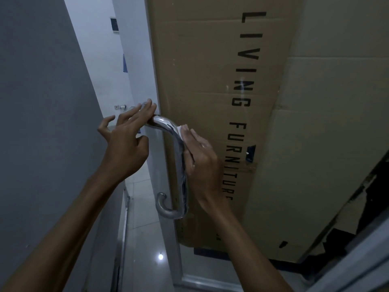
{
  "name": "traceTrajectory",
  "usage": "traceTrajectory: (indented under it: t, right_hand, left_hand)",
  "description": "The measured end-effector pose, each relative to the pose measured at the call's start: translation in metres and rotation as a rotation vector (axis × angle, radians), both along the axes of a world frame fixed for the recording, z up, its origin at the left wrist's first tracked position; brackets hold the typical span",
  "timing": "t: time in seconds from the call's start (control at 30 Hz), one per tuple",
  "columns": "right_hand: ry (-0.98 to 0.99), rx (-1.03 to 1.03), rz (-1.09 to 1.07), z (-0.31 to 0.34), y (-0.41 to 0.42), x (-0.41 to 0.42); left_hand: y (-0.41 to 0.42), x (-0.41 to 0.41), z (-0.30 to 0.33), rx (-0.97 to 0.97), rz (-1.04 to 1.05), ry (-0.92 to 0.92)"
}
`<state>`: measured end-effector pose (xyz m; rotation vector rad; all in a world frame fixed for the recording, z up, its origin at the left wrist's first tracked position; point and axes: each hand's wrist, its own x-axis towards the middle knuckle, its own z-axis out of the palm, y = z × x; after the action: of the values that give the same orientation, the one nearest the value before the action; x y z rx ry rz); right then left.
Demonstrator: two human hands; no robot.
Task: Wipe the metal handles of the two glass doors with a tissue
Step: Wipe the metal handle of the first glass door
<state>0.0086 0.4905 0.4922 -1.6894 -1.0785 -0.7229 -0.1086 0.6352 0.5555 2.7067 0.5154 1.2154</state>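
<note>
Presently we log: one curved metal handle [177, 144] mounted upright on a glass door [166, 182], chrome, reflective. Our right hand [201, 159] presses a white tissue [182, 131] against the handle's upper bend and shaft, fingers flat and close together over the tissue. Our left hand [126, 140] rests at the handle's top end, fingers spread wide, fingertips touching the bar, gripping nothing. Behind the glass stands a cardboard box [221, 81] lettered "LIVING FURNITURE". Left: a grey wall [42, 102]. Below: a glossy tiled floor [145, 239].
</note>
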Motion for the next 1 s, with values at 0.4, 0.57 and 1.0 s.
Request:
traceTrajectory:
  t: [0.4,0.57,1.0]
  right_hand:
    - [0.055,0.009,0.016,-0.031,-0.004,-0.005]
    - [-0.016,0.053,-0.015,-0.012,0.005,-0.011]
    - [-0.099,0.025,-0.078,-0.013,0.006,-0.012]
  left_hand:
    - [-0.001,0.001,0.0,-0.015,0.014,0.0]
    - [-0.003,0.001,0.0,-0.022,0.009,-0.001]
    - [-0.002,-0.001,0.0,-0.023,0.011,-0.003]
